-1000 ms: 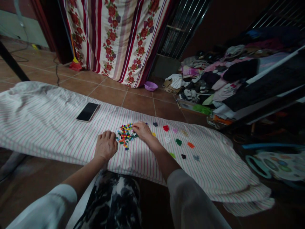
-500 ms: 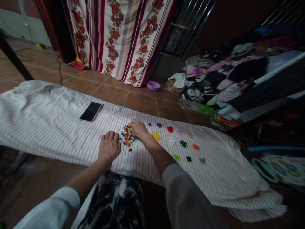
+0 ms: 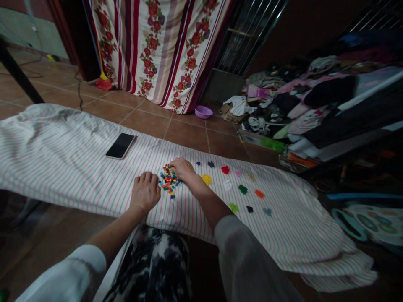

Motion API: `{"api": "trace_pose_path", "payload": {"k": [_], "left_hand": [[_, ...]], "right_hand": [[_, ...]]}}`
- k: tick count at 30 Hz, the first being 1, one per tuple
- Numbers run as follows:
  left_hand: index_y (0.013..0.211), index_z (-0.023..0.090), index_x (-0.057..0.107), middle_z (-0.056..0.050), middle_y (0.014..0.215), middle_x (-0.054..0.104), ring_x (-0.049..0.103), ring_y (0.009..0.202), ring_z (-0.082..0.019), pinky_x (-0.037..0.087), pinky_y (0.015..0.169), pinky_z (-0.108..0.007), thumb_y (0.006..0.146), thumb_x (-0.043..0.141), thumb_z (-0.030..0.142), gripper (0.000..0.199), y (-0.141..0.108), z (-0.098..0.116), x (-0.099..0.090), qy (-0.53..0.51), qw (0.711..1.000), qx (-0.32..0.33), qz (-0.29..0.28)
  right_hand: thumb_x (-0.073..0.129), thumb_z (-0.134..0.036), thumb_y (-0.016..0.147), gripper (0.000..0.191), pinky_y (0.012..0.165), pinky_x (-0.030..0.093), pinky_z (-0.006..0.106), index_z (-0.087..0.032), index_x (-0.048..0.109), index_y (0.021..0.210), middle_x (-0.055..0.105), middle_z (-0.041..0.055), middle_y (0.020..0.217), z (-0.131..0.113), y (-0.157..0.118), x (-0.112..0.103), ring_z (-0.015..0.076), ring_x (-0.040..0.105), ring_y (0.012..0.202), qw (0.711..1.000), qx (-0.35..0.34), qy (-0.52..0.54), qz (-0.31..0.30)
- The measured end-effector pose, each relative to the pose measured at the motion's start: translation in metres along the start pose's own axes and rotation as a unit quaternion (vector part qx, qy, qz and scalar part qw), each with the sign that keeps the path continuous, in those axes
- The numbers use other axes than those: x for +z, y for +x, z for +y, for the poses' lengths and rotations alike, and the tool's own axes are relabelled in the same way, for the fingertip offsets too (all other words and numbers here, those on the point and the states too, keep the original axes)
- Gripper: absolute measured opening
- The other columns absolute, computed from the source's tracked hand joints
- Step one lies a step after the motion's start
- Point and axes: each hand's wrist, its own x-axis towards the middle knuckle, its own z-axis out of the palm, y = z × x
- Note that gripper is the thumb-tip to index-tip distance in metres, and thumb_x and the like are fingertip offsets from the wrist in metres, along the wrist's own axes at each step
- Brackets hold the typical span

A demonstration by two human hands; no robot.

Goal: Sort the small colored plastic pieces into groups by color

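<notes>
Your right hand arches over the far right edge of a loose heap of tiny multicoloured blocky pieces, its bent fingertips down among them; you cannot tell from this view whether they pinch a piece. Your left hand rests back upward just left of the heap, fingers together and slightly bent, and whether anything lies under its palm cannot be told. The heap spreads between your two hands on a white cloth with thin pink and grey-green stripes.

Right of the heap, small groups sorted by colour lie apart from one another. Nearest it you have a bright yellow cluster and, farther from you, a little blue-violet group. Beyond these, farther right of the heap, come dark grey, red, pale pink and beige clusters, then white, dark green and orange ones. Closer to you, right of the heap, sit lime green, black and light grey clusters.

Beyond the heap to the left, a flat dark-screened phone lies on the cloth. On the floor past the heap stands a round purple bowl, beside a hanging striped curtain with red flowers
</notes>
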Motion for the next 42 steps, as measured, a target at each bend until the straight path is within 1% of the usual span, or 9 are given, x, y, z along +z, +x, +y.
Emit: {"api": "trace_pose_path", "payload": {"k": [8, 13, 19, 22, 27, 30, 33, 38, 42], "left_hand": [[0.097, 0.019, 0.057, -0.011, 0.097, 0.057, 0.050, 0.098, -0.028, 0.034, 0.081, -0.042, 0.086, 0.042, 0.026, 0.019, 0.000, 0.000, 0.001, 0.006, 1.000, -0.003, -0.004], [0.098, 0.019, 0.057, -0.011, 0.097, 0.057, 0.050, 0.098, -0.028, 0.035, 0.081, -0.042, 0.087, 0.041, 0.025, 0.020, 0.000, 0.000, 0.002, 0.006, 1.000, -0.001, -0.001], [0.096, 0.019, 0.057, -0.011, 0.096, 0.057, 0.050, 0.097, -0.028, 0.035, 0.080, -0.042, 0.086, 0.041, 0.024, 0.020, 0.000, -0.001, 0.001, 0.000, 1.000, 0.000, 0.004], [0.097, 0.019, 0.057, -0.011, 0.096, 0.057, 0.050, 0.097, -0.028, 0.035, 0.080, -0.042, 0.085, 0.041, 0.024, 0.020, 0.000, 0.000, 0.000, -0.002, 1.000, 0.000, 0.003], [0.097, 0.019, 0.057, -0.011, 0.097, 0.057, 0.049, 0.098, -0.028, 0.035, 0.080, -0.042, 0.085, 0.042, 0.024, 0.020, 0.000, 0.000, 0.000, -0.012, 1.000, -0.003, 0.003], [0.097, 0.019, 0.057, -0.011, 0.097, 0.057, 0.049, 0.099, -0.028, 0.035, 0.081, -0.042, 0.085, 0.042, 0.024, 0.021, 0.000, 0.000, 0.000, -0.013, 1.000, -0.002, 0.006], [0.097, 0.019, 0.057, -0.011, 0.098, 0.057, 0.050, 0.099, -0.028, 0.035, 0.081, -0.042, 0.085, 0.041, 0.025, 0.020, 0.000, 0.000, -0.001, -0.006, 1.000, 0.002, 0.004], [0.097, 0.019, 0.057, -0.011, 0.097, 0.057, 0.050, 0.099, -0.028, 0.035, 0.081, -0.042, 0.086, 0.040, 0.025, 0.020, 0.000, 0.000, 0.000, -0.003, 1.000, 0.002, 0.000], [0.096, 0.019, 0.057, -0.011, 0.098, 0.058, 0.050, 0.098, -0.028, 0.035, 0.081, -0.042, 0.086, 0.041, 0.024, 0.020, 0.001, 0.000, -0.001, -0.002, 1.000, -0.001, -0.003]], "right_hand": [[0.052, -0.018, 0.089, 0.024, 0.086, 0.041, 0.025, -0.021, 0.071, 0.103, 0.070, 0.0077, 0.102, -0.001, -0.003, 0.006, 0.0190, 0.058, 0.101, 1.000, -0.012, 0.019, 0.004], [0.048, -0.014, 0.089, 0.026, 0.085, 0.042, 0.028, -0.020, 0.070, 0.103, 0.070, 0.0096, 0.102, -0.008, -0.002, 0.008, 0.0207, 0.059, 0.101, 1.000, 0.012, 0.003, -0.009], [0.052, -0.018, 0.087, 0.027, 0.090, 0.040, 0.026, -0.021, 0.068, 0.109, 0.067, 0.0071, 0.104, -0.002, -0.007, 0.010, 0.0180, 0.058, 0.099, 0.996, 0.023, 0.057, 0.069], [0.049, -0.020, 0.088, 0.028, 0.086, 0.042, 0.025, -0.021, 0.070, 0.106, 0.066, 0.0062, 0.101, 0.008, -0.010, 0.011, 0.0162, 0.058, 0.094, 0.989, 0.030, 0.101, 0.104], [0.052, -0.022, 0.086, 0.023, 0.080, 0.043, 0.023, -0.021, 0.073, 0.095, 0.066, 0.0032, 0.090, 0.031, -0.011, 0.009, 0.0143, 0.059, 0.085, 0.979, 0.058, 0.154, 0.124], [0.049, -0.021, 0.086, 0.025, 0.081, 0.043, 0.024, -0.020, 0.071, 0.097, 0.068, 0.0029, 0.091, 0.049, -0.014, 0.005, 0.0151, 0.060, 0.087, 0.966, 0.103, 0.174, 0.164], [0.048, -0.022, 0.086, 0.026, 0.081, 0.045, 0.025, -0.020, 0.069, 0.100, 0.070, 0.0030, 0.095, 0.072, -0.019, 0.002, 0.0160, 0.062, 0.088, 0.950, 0.175, 0.175, 0.187], [0.051, -0.019, 0.083, 0.025, 0.081, 0.046, 0.027, -0.021, 0.070, 0.100, 0.072, 0.0046, 0.097, 0.104, -0.031, 0.001, 0.0183, 0.064, 0.090, 0.941, 0.263, 0.125, 0.173], [0.049, -0.016, 0.083, 0.029, 0.083, 0.046, 0.027, -0.023, 0.071, 0.100, 0.072, 0.0039, 0.099, 0.112, -0.033, 0.005, 0.0183, 0.064, 0.091, 0.947, 0.269, 0.094, 0.148]]}}
